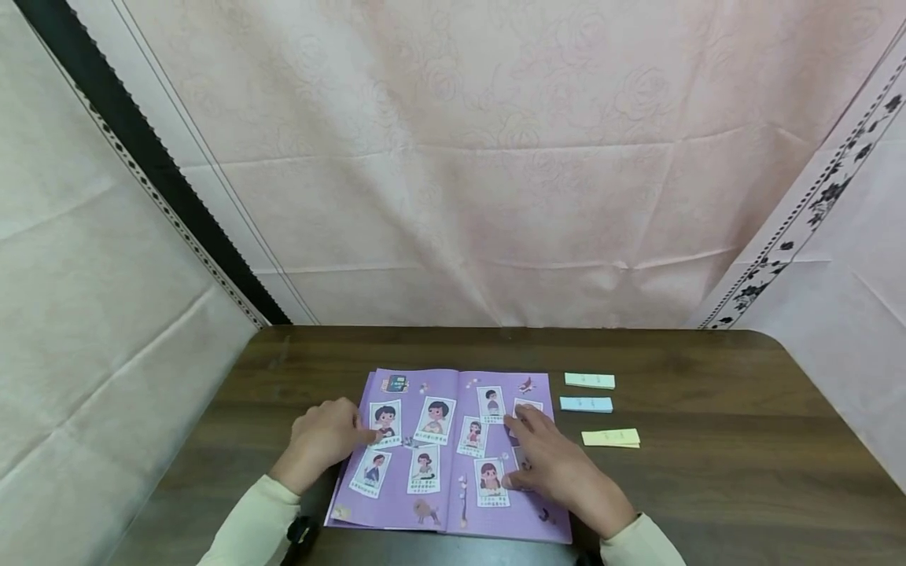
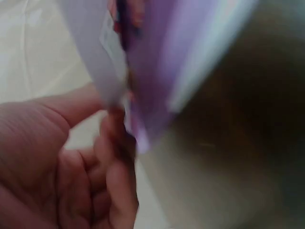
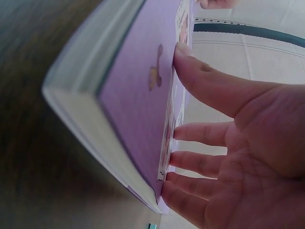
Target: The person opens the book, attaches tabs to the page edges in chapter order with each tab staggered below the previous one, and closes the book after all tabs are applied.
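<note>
An open book (image 1: 453,503) with purple pages lies on the table, its pages printed with several small portrait cards and captions. At its left edge my left hand (image 1: 327,437) pinches a page, thumb on top and fingers curled behind it. The left wrist view shows that page (image 2: 147,95) lifted and blurred between thumb and fingers. My right hand (image 1: 559,464) rests spread on the right page, covering some of the portraits. In the right wrist view its thumb and fingertips (image 3: 178,195) touch the page, with the thick page block beneath.
To the right of the book lie a green paper strip (image 1: 590,380), a blue strip (image 1: 586,404) and some yellow strips (image 1: 611,438). The brown wooden table (image 1: 708,440) ends at a pale patterned cloth (image 1: 495,196) behind.
</note>
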Available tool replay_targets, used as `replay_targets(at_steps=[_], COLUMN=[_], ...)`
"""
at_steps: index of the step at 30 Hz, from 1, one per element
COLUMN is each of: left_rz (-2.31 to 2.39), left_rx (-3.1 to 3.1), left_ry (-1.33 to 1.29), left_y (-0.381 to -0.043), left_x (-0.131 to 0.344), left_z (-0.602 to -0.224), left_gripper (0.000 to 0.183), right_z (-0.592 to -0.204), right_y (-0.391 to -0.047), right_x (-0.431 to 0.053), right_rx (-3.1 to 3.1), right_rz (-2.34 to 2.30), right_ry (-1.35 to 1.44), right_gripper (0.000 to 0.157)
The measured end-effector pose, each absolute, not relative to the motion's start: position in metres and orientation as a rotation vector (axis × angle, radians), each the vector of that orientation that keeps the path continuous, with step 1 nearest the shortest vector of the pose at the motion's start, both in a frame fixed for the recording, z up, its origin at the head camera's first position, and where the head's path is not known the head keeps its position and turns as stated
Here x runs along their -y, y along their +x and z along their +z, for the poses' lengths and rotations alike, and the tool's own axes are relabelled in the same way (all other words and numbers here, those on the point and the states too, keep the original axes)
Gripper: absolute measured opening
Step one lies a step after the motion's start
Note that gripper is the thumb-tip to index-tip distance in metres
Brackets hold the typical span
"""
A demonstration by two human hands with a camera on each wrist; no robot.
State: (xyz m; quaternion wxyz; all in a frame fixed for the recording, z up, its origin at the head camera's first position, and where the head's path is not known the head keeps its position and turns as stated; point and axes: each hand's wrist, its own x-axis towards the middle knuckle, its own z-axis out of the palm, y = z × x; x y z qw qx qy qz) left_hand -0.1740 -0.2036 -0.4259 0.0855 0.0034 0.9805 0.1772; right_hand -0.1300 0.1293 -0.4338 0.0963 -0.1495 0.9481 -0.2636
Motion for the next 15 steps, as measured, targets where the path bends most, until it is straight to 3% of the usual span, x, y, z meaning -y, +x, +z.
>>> replay_targets(at_steps=[5, 12, 15], left_rz=[0.3, 0.58, 0.519], left_rx=[-3.042, -2.964, -2.991], left_ry=[0.077, 0.524, 0.578], left_y=[-0.171, -0.154, -0.148], left_x=[0.178, 0.111, 0.086], left_z=[-0.411, -0.406, -0.408], left_gripper=[0.032, 0.029, 0.03], right_z=[-0.435, -0.433, -0.433], right_y=[-0.131, -0.132, -0.131], right_x=[-0.128, -0.131, -0.131], right_rx=[-2.8, -2.798, -2.793], right_rz=[-0.786, -0.784, -0.807], right_ry=[-0.429, -0.441, -0.456], right_gripper=[0.082, 0.082, 0.083])
